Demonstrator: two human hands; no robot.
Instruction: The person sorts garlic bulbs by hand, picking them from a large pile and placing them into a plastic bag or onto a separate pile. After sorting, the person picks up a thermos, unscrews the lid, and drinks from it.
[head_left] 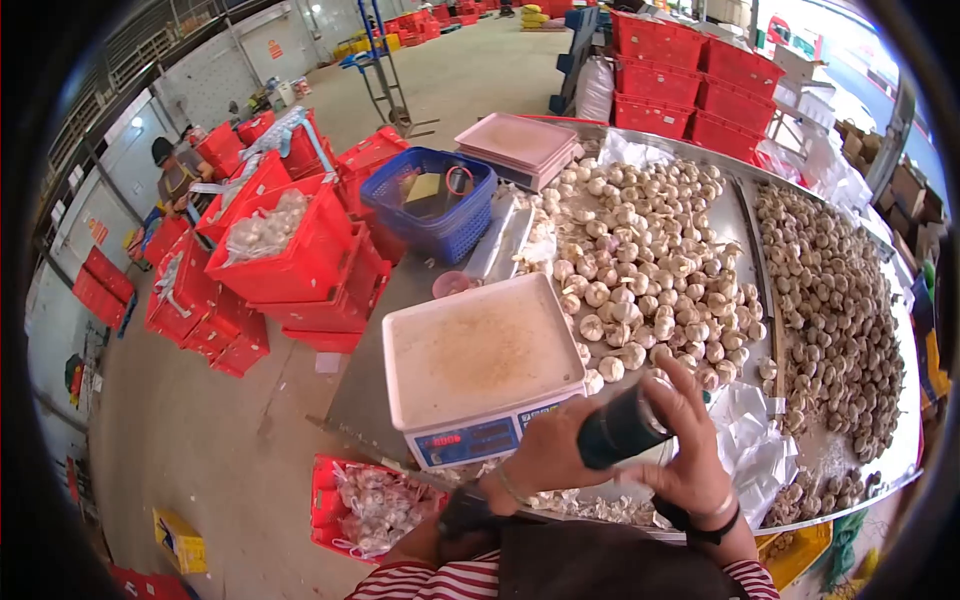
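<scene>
My left hand (545,455) and my right hand (690,440) both grip a dark cylindrical bottle (620,430), held tilted just in front of me. The right hand wraps its top end, the left hand holds its lower part. The bottle hovers over the near edge of the metal table (400,290), right of a white weighing scale (480,365) with a blue display. A heap of garlic bulbs (650,260) lies on the table just beyond my hands.
A second, darker pile of garlic (835,310) fills the table's right side. White plastic bags (755,440) lie by my right hand. A blue basket (430,205), pink trays (515,145) and red crates (290,250) stand to the left, with a bagged-garlic crate (370,505) on the floor.
</scene>
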